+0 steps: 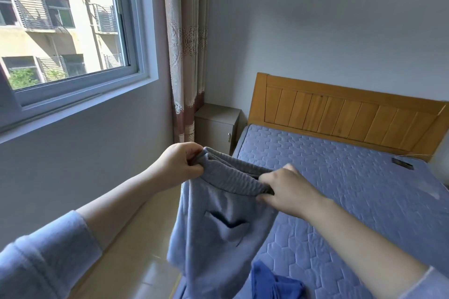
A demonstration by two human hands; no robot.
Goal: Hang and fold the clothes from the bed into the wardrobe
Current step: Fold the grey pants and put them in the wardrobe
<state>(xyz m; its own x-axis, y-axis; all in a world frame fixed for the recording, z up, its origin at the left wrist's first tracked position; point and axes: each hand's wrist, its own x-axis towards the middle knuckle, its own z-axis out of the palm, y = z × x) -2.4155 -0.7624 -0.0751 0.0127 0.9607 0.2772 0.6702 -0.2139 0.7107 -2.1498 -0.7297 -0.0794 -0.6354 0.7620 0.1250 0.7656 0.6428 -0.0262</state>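
— What lies nearest?
— A crumpled dark blue garment (274,284) on the near edge of the bed's quilted blue mattress cover (345,192), just below the hanging cloth.
— And the hanging cloth?
— Light blue trousers (213,245), held up over the bed's left edge. The legs droop toward the tiled floor (136,238), and a pocket slit faces the camera.
— How are they held?
— By the grey ribbed waistband (233,177). The left hand (179,165) pinches its left end, fingers curled round the fabric. The right hand (289,189) grips the right end, thumb underneath. The hands are apart, with the band stretched between them.
— Farther on?
— A small dark object (403,163) lies on the cover near the wooden headboard (340,109). A grey nightstand (216,126) stands in the corner beside the bed, and a patterned curtain (187,56) hangs behind it. A window (60,31) on the left wall shows a building outside.
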